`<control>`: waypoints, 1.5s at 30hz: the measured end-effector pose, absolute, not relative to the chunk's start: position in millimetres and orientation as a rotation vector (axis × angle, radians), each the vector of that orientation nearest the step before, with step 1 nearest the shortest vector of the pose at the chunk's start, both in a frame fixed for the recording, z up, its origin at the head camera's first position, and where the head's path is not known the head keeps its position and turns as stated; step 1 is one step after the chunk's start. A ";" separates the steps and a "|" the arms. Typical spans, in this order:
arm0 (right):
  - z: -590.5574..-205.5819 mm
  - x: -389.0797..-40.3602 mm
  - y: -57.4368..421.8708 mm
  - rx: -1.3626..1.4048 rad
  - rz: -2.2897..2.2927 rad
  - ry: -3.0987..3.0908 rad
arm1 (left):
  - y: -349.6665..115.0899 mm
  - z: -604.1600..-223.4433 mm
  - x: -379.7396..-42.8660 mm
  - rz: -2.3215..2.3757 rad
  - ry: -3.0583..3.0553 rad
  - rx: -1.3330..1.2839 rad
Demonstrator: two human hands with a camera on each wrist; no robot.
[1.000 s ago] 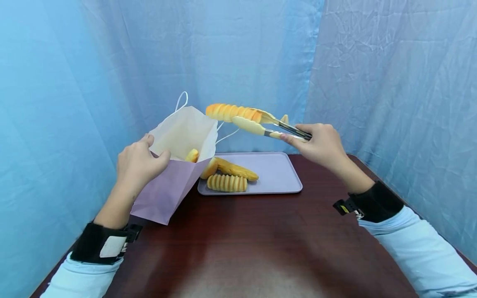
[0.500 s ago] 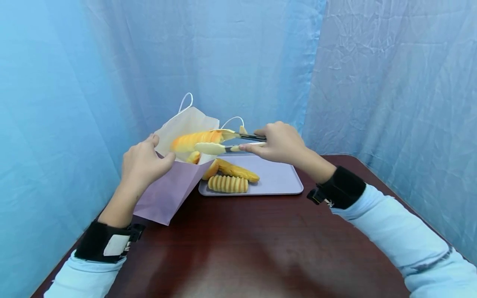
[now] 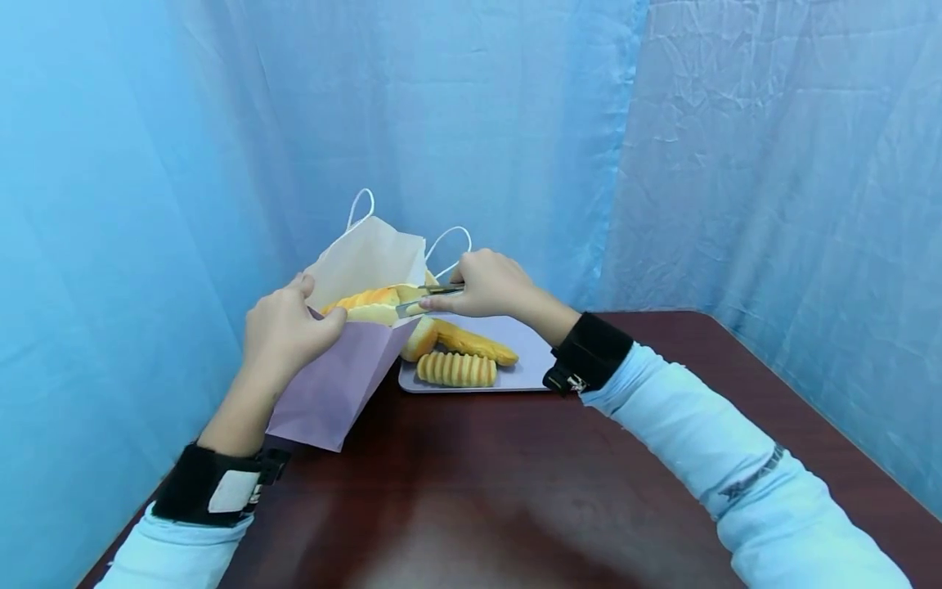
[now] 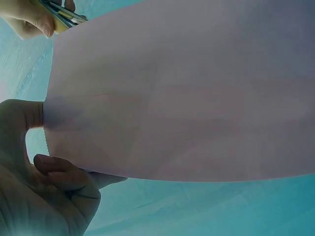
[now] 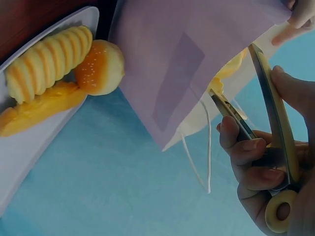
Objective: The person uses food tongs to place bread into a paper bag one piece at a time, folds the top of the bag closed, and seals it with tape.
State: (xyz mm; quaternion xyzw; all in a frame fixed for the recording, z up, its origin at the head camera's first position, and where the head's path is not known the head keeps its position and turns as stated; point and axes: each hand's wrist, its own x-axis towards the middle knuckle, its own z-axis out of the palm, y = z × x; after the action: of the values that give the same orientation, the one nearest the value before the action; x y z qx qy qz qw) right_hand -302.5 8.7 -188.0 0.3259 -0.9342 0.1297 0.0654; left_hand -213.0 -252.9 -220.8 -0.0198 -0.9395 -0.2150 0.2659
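A purple paper bag (image 3: 331,384) with a white inside stands tilted at the left, its mouth open. My left hand (image 3: 289,331) grips the near left edge of its mouth, the thumb over the rim. With my right hand (image 3: 489,285) I hold a pair of food tongs (image 5: 276,105), cream with metal arms. The tongs pinch a ridged bread roll (image 3: 365,299), which lies inside the bag's mouth, its lower part hidden by the front wall. In the right wrist view, fingers and thumb wrap the two tong arms.
A pale purple tray (image 3: 524,372) lies right of the bag. On it are a striped ridged roll (image 3: 456,370), a long golden bread (image 3: 477,342) and a sesame bun (image 5: 101,67) next to the bag. White string handles (image 3: 447,245) rise behind the bag; blue curtains surround the dark table (image 3: 515,474).
My right hand has moved left and down, bringing the tongs and the ridged roll from above the tray into the bag's mouth. My left hand stays on the rim.
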 end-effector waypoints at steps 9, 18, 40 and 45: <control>-181.0 -301.2 0.0 0.828 0.301 -2.823 | -255.6 -217.3 -210.9 -0.590 -2.525 -0.071; -195.8 -300.3 -22.5 0.730 0.235 -2.857 | -247.1 -218.7 -210.5 -0.573 -2.550 -0.064; -195.0 -292.3 -0.5 0.777 0.378 -2.780 | -246.7 -216.1 -210.9 -0.550 -2.480 -0.093; -188.3 -292.3 40.4 0.811 0.672 -2.690 | -250.9 -214.3 -211.4 -0.534 -2.494 -0.099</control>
State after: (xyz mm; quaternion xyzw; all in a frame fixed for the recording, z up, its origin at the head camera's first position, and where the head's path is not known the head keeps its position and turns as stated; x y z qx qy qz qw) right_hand -292.3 40.4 -188.3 0.2784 -0.9237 0.2309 0.1261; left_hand -211.4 -250.9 -214.3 -0.0369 -0.9350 -0.2003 0.2905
